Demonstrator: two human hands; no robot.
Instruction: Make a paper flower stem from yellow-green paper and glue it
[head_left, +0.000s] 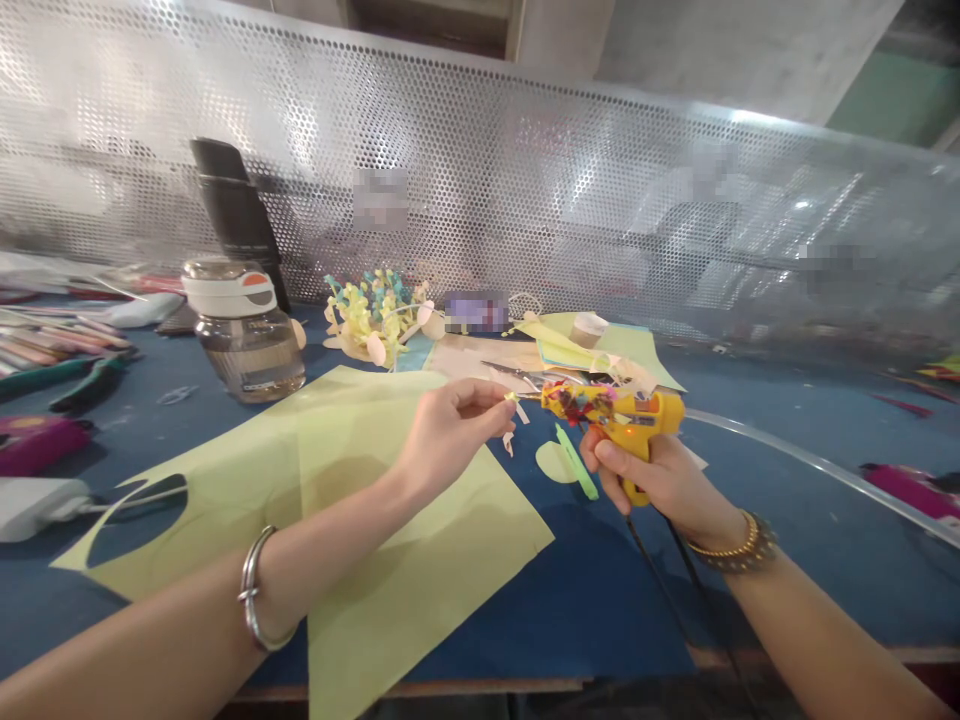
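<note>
My right hand [664,480] grips a yellow hot glue gun [634,425] by its handle. Colourful bits are stuck on the gun's front part, and its nozzle points left. Between the thumb and fingertips of my left hand [454,425] is a small pale-yellow paper piece [511,397], close to the nozzle tip; whether the two touch I cannot tell. Below the gun lie a bright green pen-like tool [576,462] and a round pale-green paper piece [556,461]. Large yellow-green paper sheets [420,590] spread under my left forearm.
A glass bottle [247,350] and a black bottle [236,215] stand at the left. Near the perforated metal screen [480,180] is a bunch of yellow and blue paper flowers [375,315]. Scissors [517,375] lie behind my hands; a clear tube [810,455] runs right.
</note>
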